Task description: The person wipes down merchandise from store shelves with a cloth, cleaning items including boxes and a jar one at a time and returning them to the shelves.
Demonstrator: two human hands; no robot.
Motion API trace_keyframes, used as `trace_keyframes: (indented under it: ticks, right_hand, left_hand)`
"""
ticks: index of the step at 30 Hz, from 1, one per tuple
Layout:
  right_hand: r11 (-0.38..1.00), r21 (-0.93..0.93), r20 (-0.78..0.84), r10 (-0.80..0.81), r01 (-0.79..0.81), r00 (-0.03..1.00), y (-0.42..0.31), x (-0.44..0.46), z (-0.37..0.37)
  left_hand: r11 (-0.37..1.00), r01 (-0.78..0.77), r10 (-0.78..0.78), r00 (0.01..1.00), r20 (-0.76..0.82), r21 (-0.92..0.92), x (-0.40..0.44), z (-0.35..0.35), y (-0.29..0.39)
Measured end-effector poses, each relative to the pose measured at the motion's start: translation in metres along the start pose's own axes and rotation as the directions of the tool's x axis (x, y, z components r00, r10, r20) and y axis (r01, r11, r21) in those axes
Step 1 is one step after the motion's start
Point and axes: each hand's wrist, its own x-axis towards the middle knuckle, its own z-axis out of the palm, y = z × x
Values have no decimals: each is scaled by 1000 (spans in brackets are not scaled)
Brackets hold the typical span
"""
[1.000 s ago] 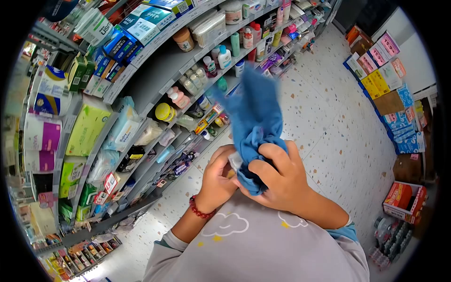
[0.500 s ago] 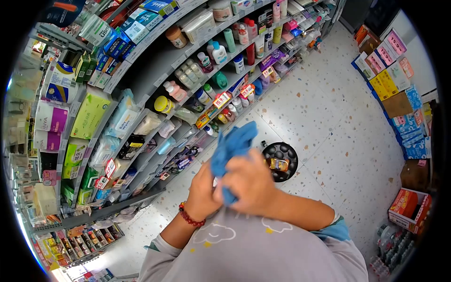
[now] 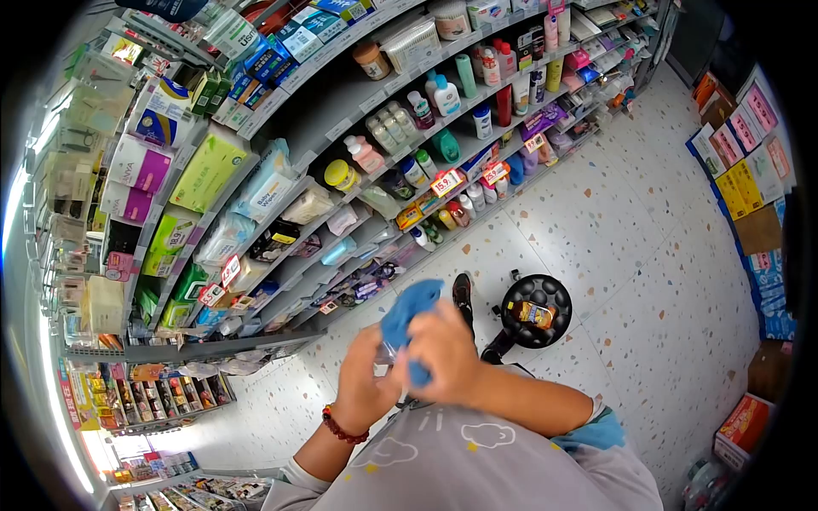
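Note:
Both my hands are together in front of my chest. My right hand [image 3: 443, 353] is closed round a bunched blue cloth [image 3: 411, 308], which sticks out above and below the fingers. My left hand [image 3: 365, 383], with a red bead bracelet [image 3: 343, 426] at its wrist, curls up against the cloth. A small, partly see-through item [image 3: 386, 354] shows between the two hands; the fingers and cloth hide most of it, and its kind cannot be made out. The right hand is slightly blurred.
Shelves [image 3: 341, 200] packed with toiletries, tissues and wipes curve along the left and top. On the speckled floor [image 3: 630, 281] stands a round black stool [image 3: 538, 335] bearing a yellow-orange packet [image 3: 530, 314]. Cartons [image 3: 741, 434] and packs line the right side.
My view has shifted, so shelves and stool sit further right. A shoe and a dark leg now show below. The cloth and right hand have moved lower, still against the left hand.

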Motion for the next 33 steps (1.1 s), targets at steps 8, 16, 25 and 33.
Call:
trace_keyframes:
  ticks: [8, 16, 25, 33]
  right_hand:
    - [997, -34, -19, -68, 67, 998, -12, -6, -12]
    - [989, -118, -120, -98, 84, 988, -27, -4, -31]
    - [967, -136, -90, -230, 217, 969, -38, -18, -28]
    - [663, 589, -213, 679, -462, 702, -14, -29, -49]
  left_hand:
    - [996, -27, 34, 996, 82, -87, -1, 7, 3]
    - [987, -158, 158, 986, 56, -5, -3, 10, 21]
    - [986, -114, 130, 983, 129, -125, -18, 11, 22]
    - [486, 217, -320, 946, 59, -847, -11, 15, 29]
